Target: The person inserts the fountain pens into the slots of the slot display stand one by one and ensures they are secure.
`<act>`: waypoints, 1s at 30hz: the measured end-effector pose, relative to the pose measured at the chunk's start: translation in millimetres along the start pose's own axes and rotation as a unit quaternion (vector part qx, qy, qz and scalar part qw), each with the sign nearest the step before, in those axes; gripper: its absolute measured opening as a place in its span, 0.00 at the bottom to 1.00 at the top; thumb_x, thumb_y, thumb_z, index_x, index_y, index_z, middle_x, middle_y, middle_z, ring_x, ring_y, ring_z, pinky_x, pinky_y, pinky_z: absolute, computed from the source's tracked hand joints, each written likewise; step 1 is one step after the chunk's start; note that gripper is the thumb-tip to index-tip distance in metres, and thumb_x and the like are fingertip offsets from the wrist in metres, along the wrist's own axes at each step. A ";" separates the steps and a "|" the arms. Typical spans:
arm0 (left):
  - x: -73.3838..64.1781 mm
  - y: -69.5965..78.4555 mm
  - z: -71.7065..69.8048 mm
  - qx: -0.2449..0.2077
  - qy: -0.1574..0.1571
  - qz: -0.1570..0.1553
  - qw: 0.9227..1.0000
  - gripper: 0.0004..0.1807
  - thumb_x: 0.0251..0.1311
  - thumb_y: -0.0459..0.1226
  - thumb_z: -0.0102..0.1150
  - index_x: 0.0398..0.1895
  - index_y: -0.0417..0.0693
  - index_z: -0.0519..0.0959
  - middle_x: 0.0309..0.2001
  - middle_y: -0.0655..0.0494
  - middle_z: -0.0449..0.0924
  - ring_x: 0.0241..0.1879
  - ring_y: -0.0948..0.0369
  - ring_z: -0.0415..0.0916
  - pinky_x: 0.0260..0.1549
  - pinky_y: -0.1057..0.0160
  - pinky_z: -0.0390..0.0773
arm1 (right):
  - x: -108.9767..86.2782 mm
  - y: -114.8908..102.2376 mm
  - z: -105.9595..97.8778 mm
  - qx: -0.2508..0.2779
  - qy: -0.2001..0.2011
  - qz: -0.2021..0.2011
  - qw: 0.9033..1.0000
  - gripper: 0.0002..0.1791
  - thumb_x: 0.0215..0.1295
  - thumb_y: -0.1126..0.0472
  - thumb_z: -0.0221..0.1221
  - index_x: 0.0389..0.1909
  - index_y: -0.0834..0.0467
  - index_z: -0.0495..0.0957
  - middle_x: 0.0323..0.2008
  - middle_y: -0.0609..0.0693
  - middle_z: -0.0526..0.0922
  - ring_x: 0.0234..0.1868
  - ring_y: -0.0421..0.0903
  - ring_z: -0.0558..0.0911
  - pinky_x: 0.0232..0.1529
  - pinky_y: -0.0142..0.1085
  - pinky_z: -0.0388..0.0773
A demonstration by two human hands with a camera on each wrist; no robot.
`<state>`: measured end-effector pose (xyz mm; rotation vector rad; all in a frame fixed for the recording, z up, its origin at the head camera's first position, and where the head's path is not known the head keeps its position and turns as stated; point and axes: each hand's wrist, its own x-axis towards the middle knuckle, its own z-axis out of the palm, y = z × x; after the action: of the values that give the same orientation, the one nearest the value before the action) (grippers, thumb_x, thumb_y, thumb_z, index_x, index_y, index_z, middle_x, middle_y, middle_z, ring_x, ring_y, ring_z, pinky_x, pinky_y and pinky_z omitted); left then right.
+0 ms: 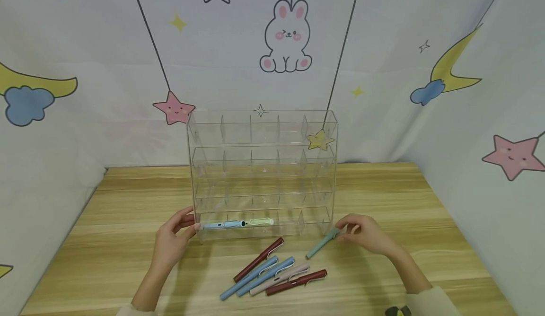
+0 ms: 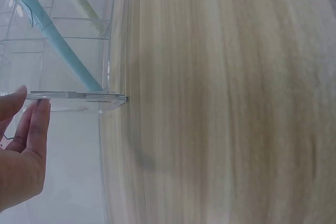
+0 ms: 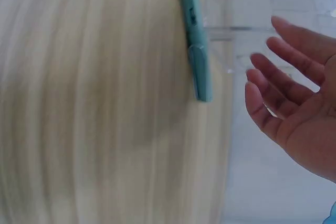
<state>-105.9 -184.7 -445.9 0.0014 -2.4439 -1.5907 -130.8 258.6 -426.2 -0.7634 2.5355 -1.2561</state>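
Observation:
A clear acrylic display rack [image 1: 265, 202] with tiered compartments stands upright on the table. My left hand [image 1: 171, 238] pinches its left side panel [image 2: 79, 96] between thumb and fingers. Across the lowest tier lie a light blue pen [image 1: 223, 224] and a pale green pen [image 1: 260, 222], end to end. Near the rack's lower right corner, my right hand [image 1: 364, 233] has its fingers loosely bent and spread, with nothing between them. A teal-green pen [image 3: 194, 40] lies just beside those fingertips, its clip end toward the hand; a gap shows in the right wrist view.
In front of the rack lie several pens: a dark red pen [image 1: 259, 260], two blue ones, a pale pink pen [image 1: 279, 280] and another dark red pen [image 1: 296, 282]. Behind the wooden table [image 1: 140, 202] hangs a printed white cloth [image 1: 230, 60].

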 end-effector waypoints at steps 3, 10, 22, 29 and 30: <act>-0.1 -0.9 0.0 0.004 0.002 0.003 1.000 0.22 0.54 0.27 0.60 0.54 0.36 0.72 0.43 0.40 0.78 0.38 0.73 0.74 0.37 0.81 0.73 | -3.4 10.7 -1.2 -0.026 0.021 0.025 0.999 0.16 0.53 0.67 0.64 0.43 0.67 0.77 0.42 0.60 0.76 0.34 0.48 0.72 0.29 0.32 0.75; -0.3 -0.1 0.9 0.000 0.003 -0.006 1.000 0.22 0.54 0.26 0.60 0.55 0.35 0.72 0.43 0.39 0.78 0.39 0.68 0.75 0.35 0.79 0.75 | -3.0 36.5 12.2 -0.069 0.062 0.026 0.995 0.16 0.49 0.71 0.65 0.42 0.64 0.77 0.43 0.59 0.71 0.44 0.59 0.68 0.39 0.45 0.73; -0.3 -1.4 2.0 0.006 0.005 -0.009 1.000 0.22 0.54 0.26 0.60 0.55 0.36 0.72 0.43 0.40 0.78 0.39 0.66 0.76 0.35 0.79 0.75 | 8.8 53.5 27.6 -0.086 0.090 0.033 0.992 0.15 0.46 0.71 0.66 0.37 0.58 0.80 0.44 0.57 0.72 0.46 0.58 0.65 0.42 0.42 0.66; -1.0 -1.9 2.1 0.001 0.004 -0.011 1.000 0.23 0.54 0.25 0.60 0.55 0.36 0.72 0.43 0.40 0.78 0.39 0.69 0.74 0.35 0.77 0.76 | 7.9 55.0 27.4 -0.079 0.075 0.039 0.993 0.12 0.47 0.75 0.64 0.34 0.61 0.80 0.40 0.54 0.72 0.43 0.53 0.69 0.42 0.38 0.69; -1.0 -1.9 2.1 0.000 0.003 -0.014 1.000 0.23 0.54 0.25 0.60 0.55 0.37 0.72 0.43 0.40 0.77 0.40 0.69 0.74 0.35 0.77 0.76 | 7.2 55.2 27.0 -0.078 0.071 0.041 0.994 0.12 0.47 0.75 0.64 0.33 0.61 0.79 0.39 0.53 0.72 0.42 0.51 0.69 0.41 0.37 0.70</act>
<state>-105.6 -183.5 -448.5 0.0398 -2.4487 -1.6008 -145.7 264.1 -486.0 -0.6126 2.7750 -1.1352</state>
